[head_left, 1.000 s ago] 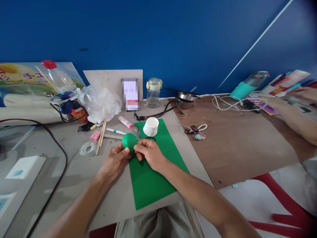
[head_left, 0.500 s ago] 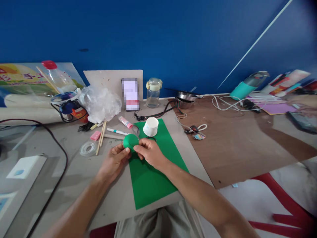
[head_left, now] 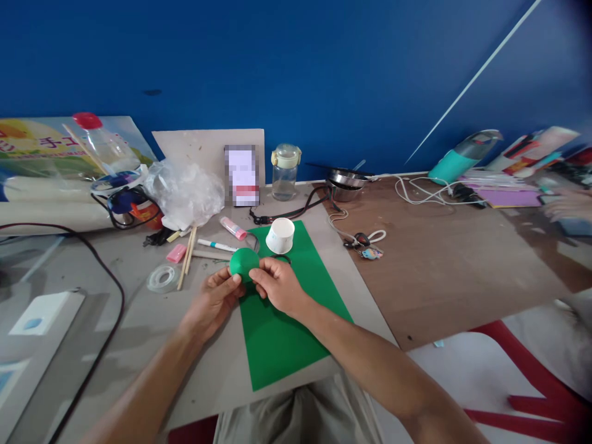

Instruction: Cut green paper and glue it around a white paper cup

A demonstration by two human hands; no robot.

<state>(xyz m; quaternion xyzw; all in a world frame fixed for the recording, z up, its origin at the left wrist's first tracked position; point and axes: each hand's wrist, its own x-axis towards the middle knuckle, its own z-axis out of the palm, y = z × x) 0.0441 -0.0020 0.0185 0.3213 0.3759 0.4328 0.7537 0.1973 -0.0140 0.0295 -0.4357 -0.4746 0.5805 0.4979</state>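
Observation:
A small round piece of green paper point(head_left: 243, 264) is pinched between both hands, above the left edge of a large green sheet point(head_left: 296, 327). My left hand point(head_left: 215, 301) grips its lower left edge, thumb in front. On the right edge, my right hand point(head_left: 280, 285) holds it between thumb and fingers. Just beyond them a white paper cup point(head_left: 280, 236) stands upside down on the sheet. Part of a dark-handled item shows behind my right hand; most of it is hidden.
A glue stick point(head_left: 233, 228), a marker point(head_left: 216, 245), wooden sticks point(head_left: 187, 258) and a tape roll point(head_left: 163, 279) lie to the left. Behind stand a phone point(head_left: 242, 176) and a glass jar point(head_left: 285, 172). Keys point(head_left: 363, 240) lie right. Another person's hand point(head_left: 568, 206) shows far right.
The green paper disc has turned slightly and looks flatter and rounder. Both hands keep their hold in nearly the same place. The other person's hand at far right has shifted.

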